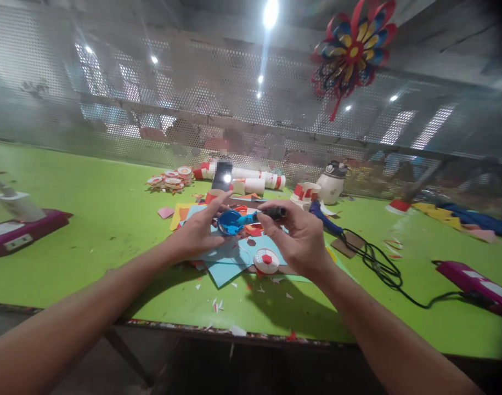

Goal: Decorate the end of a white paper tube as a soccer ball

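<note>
My left hand (201, 225) curves around the left side of a small blue round cup-like piece (229, 223), thumb below and index finger above. In my right hand (298, 233) is a black rod-shaped tool (273, 212), gripped between thumb and fingers. Its blue front end (246, 219) points left and meets the blue piece; the exact kind of tool is unclear. Below both hands lie light-blue paper sheets (221, 269) and coloured scraps. A white paper disc with a red centre (266, 260) rests on them, near my right wrist.
Patterned discs (172, 178) are piled at the back left, near white-and-red tubes (259, 181) and a dark phone (222, 175). A blue glue gun (327, 218) with a black cord (378, 263) lies right. Purple power strips (477, 282) sit at the sides.
</note>
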Demonstrator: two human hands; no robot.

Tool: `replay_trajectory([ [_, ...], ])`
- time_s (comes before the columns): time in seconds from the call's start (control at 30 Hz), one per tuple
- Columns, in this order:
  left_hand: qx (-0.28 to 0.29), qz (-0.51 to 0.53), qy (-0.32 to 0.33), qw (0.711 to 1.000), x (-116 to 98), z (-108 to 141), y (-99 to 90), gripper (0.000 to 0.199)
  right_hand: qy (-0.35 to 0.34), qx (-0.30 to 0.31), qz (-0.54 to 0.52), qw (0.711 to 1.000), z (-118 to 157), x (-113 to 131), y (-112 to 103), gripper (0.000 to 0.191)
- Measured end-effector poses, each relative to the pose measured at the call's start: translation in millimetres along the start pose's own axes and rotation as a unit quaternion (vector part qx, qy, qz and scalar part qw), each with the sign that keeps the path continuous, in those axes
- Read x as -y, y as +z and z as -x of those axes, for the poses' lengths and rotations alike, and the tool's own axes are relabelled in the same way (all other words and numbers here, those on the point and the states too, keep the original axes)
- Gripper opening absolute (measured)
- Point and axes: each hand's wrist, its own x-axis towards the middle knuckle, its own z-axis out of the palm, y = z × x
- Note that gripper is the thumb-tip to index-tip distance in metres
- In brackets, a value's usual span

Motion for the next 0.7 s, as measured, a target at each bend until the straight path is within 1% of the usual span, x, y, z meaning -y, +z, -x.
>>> replay_trajectory([
  [0.2,0.027,0.058,-0.030,0.997,-9.3,1.6,-3.0,0.090,0.040,0.074,0.026,0.996,3.1,-11.4,6.7,0.015],
  [0.27,0.032,0.066,-0.034,0.997,-10.5,2.0,-3.9,0.090,0.050,0.076,0.025,0.995,4.0,-11.0,8.1,0.015],
  [0.47,0.031,0.043,-0.008,0.999,-5.8,2.1,-4.9,0.091,0.067,0.031,-0.012,0.997,2.8,-5.6,7.2,0.011],
  [0.53,0.032,0.031,0.002,0.999,-4.3,2.2,-4.8,0.091,0.066,0.040,-0.011,0.997,2.3,-5.9,7.0,0.011],
  [0.6,0.037,0.023,0.009,0.999,-3.6,2.3,-4.3,0.090,0.069,0.064,-0.003,0.996,2.3,-7.5,7.6,0.013],
  [0.7,0.047,0.022,0.015,0.999,-3.0,2.6,-3.1,0.090,0.099,0.082,-0.032,0.991,2.8,-10.4,9.3,0.018],
])
